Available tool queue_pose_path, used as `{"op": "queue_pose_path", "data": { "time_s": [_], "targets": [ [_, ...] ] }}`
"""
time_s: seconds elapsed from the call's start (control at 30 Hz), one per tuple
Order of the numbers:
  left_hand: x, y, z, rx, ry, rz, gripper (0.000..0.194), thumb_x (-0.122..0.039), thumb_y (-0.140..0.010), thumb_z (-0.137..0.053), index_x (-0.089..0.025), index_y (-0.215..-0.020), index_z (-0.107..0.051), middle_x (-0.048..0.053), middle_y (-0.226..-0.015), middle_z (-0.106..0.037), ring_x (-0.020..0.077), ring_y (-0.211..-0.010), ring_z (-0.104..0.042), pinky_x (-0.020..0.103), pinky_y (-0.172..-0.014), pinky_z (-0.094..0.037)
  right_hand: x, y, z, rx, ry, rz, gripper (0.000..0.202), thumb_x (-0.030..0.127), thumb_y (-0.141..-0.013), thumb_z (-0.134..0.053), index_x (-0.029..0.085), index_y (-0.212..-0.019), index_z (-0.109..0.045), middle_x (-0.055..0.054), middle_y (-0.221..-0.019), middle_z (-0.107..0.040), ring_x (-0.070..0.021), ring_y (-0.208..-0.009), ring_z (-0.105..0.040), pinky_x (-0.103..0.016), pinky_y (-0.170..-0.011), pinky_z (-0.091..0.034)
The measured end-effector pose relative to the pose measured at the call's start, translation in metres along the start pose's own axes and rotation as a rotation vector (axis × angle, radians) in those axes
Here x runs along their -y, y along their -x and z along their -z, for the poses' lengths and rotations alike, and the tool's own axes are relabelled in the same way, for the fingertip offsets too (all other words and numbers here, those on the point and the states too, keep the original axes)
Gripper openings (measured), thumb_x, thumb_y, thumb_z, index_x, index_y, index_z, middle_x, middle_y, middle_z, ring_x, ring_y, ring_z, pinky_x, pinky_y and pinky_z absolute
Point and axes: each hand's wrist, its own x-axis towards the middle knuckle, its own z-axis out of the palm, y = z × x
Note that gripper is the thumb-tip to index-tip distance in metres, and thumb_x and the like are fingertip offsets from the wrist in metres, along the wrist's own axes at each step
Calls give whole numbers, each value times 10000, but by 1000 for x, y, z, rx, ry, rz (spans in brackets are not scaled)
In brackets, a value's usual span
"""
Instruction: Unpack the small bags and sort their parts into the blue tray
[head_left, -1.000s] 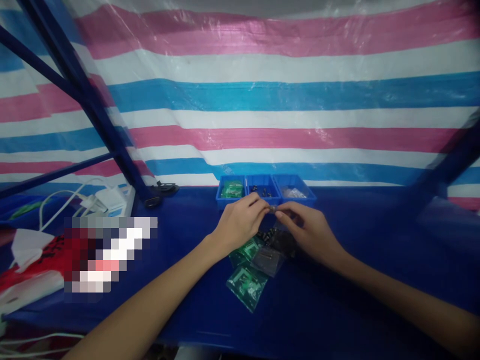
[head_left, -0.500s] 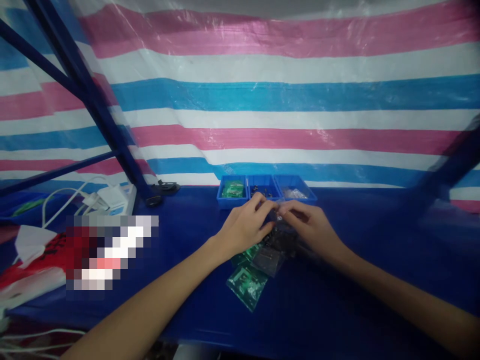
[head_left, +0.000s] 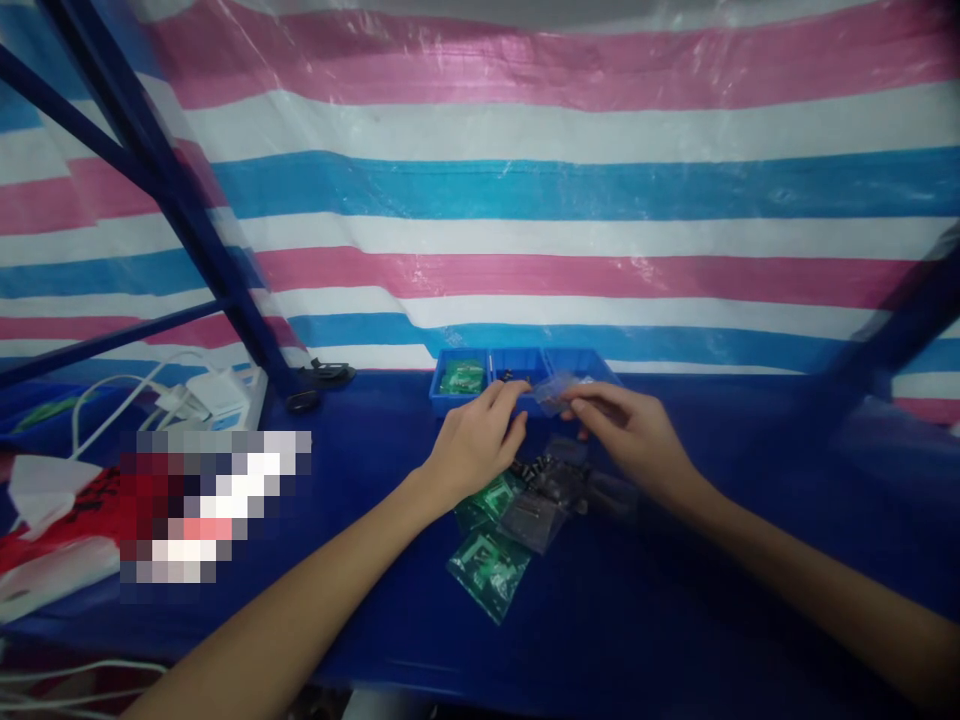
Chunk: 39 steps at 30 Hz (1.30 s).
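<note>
The right hand (head_left: 626,425) pinches a small clear bag (head_left: 553,391) by the blue trays (head_left: 459,404) near the back edge of the surface (head_left: 675,610); the left hand (head_left: 480,437) is half open, maybe touching it, I cannot tell; green bags (head_left: 491,572) lie nearer the front edge.

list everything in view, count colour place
Table: one, blue, centre
Bins: three, blue, rear
Bag: one, clear, held
Packets: several, green, left bin and centre
Clear packets: several, greyish, centre
Small parts: several, dark, centre
Sheet: one, multicoloured, behind table
Frame: one, blue, both sides
Power strip: one, white, left
Cables: several, white, left
Tray: one, blue, left
Red item: one, red, left
White items: several, white, left
Black items: two, black, left
Left hand: one, bare, by bins
Right hand: one, bare, holding bag
</note>
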Motion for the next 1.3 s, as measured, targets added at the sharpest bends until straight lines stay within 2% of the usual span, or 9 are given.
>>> {"op": "queue_pose_path", "data": {
  "time_s": [0.1, 0.23, 0.37, 0.47, 0.6, 0.77, 0.97, 1.07, 1.3],
  "targets": [
    [4, -1, 1, 10, -25, 3, 292, -242, -999, -413, -196, -1279, -481, 76, -1157, -600, 162, -875, -632, 283, -692, -525, -3, -10, 11, -92, 96, 17, 268, 419, -871, -621, 213, -1014, -717, -76, -896, -750, -235, -725, -690, -392, -658, -576],
    [5, -1, 1, 27, -38, -17, 264, -227, -996, -401, -190, -1236, -507, 71, -1140, -592, 155, -846, -625, 280, -688, -512, -22, -27, 27, -187, 324, 88, 289, 380, -897, -581, 206, -1087, -712, -107, -1061, -739, -296, -935, -685, -459, -806, -542],
    [6, 0, 1, 65, -51, -19, 263, -229, -995, -400, -193, -1231, -510, 62, -1129, -592, 149, -828, -620, 281, -685, -509, -48, -38, 37, -75, 791, 274, 331, 375, -936, -511, 165, -1103, -704, -162, -1166, -698, -352, -1109, -608, -551, -935, -452],
    [7, 1, 1, 72, -60, -15, 258, -229, -990, -406, -193, -1216, -526, 61, -1131, -601, 146, -815, -622, 279, -673, -510, -47, -35, 36, -47, 965, 381, 359, 373, -981, -436, 146, -1084, -696, -185, -1193, -665, -358, -1150, -559, -542, -936, -434],
    [7, 1, 0, 38, -11, -62, 240, -216, -996, -393, -174, -1153, -570, 62, -1079, -647, 157, -863, -642, 295, -747, -529, -22, -17, 20, 83, 979, 486, 336, 323, -1016, -378, 161, -993, -671, -134, -973, -697, -278, -939, -611, -412, -844, -461],
    [6, -3, 6, 16, -2, -70, 322, -244, -990, -422, -182, -1291, -521, 77, -1144, -655, 162, -873, -653, 304, -761, -533, -11, 8, -2, 278, 998, 502, 265, 285, -996, -429, 186, -877, -645, -91, -835, -666, -235, -789, -611, -330, -633, -438],
    [25, -11, 22, 360, 146, -127, 192, -285, -922, -562, -203, -1070, -654, 21, -901, -685, 152, -801, -634, 278, -704, -498, -13, 11, -6, 462, 786, 532, 219, 227, -995, -446, 173, -952, -654, -97, -910, -653, -230, -863, -589, -353, -748, -487],
    [33, -12, 23, 510, 216, -111, 233, -326, -869, -647, -216, -1072, -682, 30, -946, -694, 153, -799, -634, 264, -673, -491, -7, 13, -9, 502, 714, 557, 212, 214, -993, -458, 174, -971, -665, -104, -944, -656, -231, -881, -588, -369, -785, -492],
    [34, -10, 15, 598, 216, -106, 149, -182, -839, -633, -201, -968, -706, 33, -918, -685, 146, -781, -627, 263, -685, -482, -3, 18, -13, 523, 727, 640, 240, 249, -1004, -461, 164, -987, -685, -113, -948, -672, -243, -909, -594, -403, -819, -474]
  ]
}}
